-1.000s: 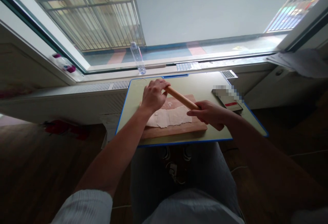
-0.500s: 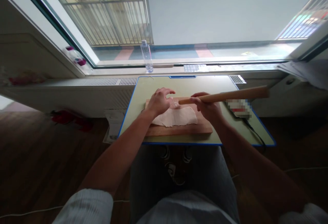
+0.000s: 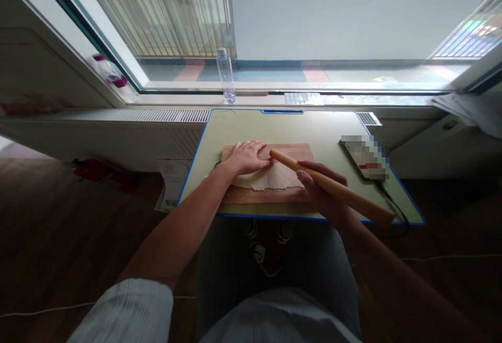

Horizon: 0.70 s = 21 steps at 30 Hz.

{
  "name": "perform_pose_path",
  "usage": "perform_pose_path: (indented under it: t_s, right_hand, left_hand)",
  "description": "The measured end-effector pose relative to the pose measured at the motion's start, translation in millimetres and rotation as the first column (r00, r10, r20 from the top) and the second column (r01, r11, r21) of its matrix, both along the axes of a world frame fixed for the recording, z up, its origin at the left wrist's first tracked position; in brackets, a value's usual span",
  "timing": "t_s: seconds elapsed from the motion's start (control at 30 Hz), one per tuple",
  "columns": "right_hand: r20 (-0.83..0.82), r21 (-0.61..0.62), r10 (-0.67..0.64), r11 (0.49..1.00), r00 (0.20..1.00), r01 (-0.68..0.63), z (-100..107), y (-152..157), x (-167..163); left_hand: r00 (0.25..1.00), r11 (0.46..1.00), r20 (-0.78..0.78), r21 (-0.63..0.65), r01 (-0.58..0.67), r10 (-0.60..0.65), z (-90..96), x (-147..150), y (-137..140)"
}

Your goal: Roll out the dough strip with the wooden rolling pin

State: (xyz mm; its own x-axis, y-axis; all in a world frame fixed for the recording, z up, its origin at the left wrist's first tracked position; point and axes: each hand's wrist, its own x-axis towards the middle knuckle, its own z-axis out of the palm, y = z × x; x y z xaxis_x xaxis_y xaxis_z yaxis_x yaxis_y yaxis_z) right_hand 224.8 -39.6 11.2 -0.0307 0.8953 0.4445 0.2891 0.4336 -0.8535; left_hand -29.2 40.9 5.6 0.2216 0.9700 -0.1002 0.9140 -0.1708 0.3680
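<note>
A flat, pale sheet of dough [image 3: 278, 176] lies across a wooden cutting board [image 3: 270, 196]. My left hand [image 3: 248, 157] rests with its fingers stretched out over the far left part of the dough and the board. Wrapped round a wooden rolling pin [image 3: 353, 196] is my right hand [image 3: 323, 186], at the board's right side. The pin slants, its thin end over the dough close to my left fingertips and its thick end toward the lower right. My left hand hides part of the dough.
Under the board is a pale green table [image 3: 329, 128] with a blue rim. A phone [image 3: 363, 157] with a black cable [image 3: 388, 196] lies at its right. On the windowsill stand a clear bottle [image 3: 225, 79] and a purple-labelled bottle [image 3: 112, 75]. A radiator [image 3: 168, 115] runs below.
My left hand has come down flat onto the dough. The rolling pin has swung in my right hand, its thick end now lower and nearer me. The view has shifted slightly.
</note>
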Motion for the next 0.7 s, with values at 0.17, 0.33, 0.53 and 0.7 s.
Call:
perform_pose_path:
  t_s: [0.17,0.33,0.53,0.7]
  right_hand:
    - [0.022,-0.010,-0.004,1.000,1.000,0.004,-1.0,-0.2,-4.6]
    - [-0.036,-0.030,-0.005,1.000,0.999,0.004,-4.7,3.6,-3.4]
    - [-0.034,-0.074,0.022,0.997,0.999,-0.024,-9.1,8.5,-6.0]
    - [-0.039,-0.063,0.022,0.998,0.999,-0.025,-8.8,11.7,-10.8]
  left_hand:
    - [1.000,1.000,0.002,0.022,-0.014,0.014,-4.7,-0.2,-1.7]
    - [1.000,1.000,0.010,0.021,-0.018,0.018,-7.1,-0.4,-1.2]
    - [0.999,0.999,0.016,0.022,-0.030,0.030,-4.2,1.1,-3.2]
    - [1.000,1.000,0.010,0.012,-0.023,0.023,-3.2,1.2,-4.9]
